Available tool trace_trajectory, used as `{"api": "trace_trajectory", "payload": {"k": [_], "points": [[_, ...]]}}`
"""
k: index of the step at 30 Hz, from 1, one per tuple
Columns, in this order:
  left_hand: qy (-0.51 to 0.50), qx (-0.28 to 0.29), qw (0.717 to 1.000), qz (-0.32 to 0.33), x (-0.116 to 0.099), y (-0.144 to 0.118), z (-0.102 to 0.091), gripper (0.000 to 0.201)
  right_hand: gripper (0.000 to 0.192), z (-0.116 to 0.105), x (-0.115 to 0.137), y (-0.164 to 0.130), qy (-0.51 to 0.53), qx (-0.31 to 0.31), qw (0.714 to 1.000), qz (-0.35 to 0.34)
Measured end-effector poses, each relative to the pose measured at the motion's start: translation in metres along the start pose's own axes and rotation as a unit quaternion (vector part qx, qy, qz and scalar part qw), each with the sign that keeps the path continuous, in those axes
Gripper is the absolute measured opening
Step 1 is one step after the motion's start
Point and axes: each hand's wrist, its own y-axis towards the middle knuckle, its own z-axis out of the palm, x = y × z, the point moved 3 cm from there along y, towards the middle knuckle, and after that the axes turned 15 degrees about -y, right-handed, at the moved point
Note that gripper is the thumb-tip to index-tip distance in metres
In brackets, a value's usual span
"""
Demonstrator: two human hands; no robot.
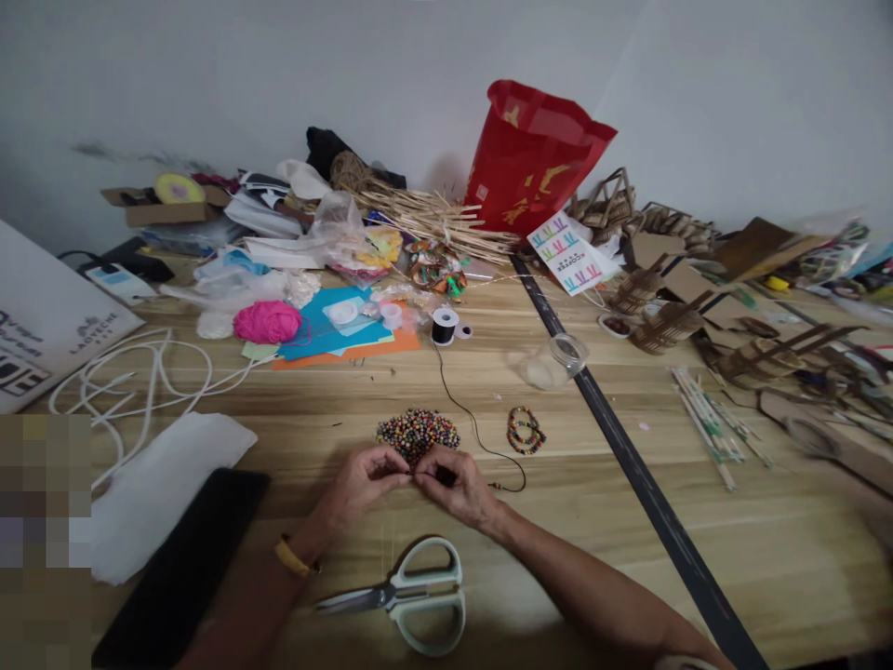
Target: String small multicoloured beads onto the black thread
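Note:
My left hand (371,476) and my right hand (457,484) meet fingertip to fingertip just in front of a heap of multicoloured beads (419,432). Both are closed in a pinch. A small dark thing shows between the fingertips, too tiny to make out on the left side. Black cord (475,423) runs from a spool (445,326) and loops back to my right hand, with a few beads on it near the wrist. A beaded bracelet (526,430) lies to the right. Scissors (411,596) rest below my hands, blades pointing left.
A dark strip (628,456) crosses the table. Left are a black flat object (185,568), white cables (164,372) and pink yarn (269,322). A clear plastic cup (558,361) lies farther back. Right are thin sticks (712,423) and small woven baskets (666,326); behind stands a red bag (534,158).

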Motion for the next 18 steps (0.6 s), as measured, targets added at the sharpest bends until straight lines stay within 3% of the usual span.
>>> {"api": "trace_trajectory", "payload": {"k": [18], "points": [[0.003,-0.017,1.0,-0.025,-0.0049,-0.0002,0.0028,0.011,0.009,-0.0032,0.006,0.0025,0.016,0.0,1.0,0.017]]}}
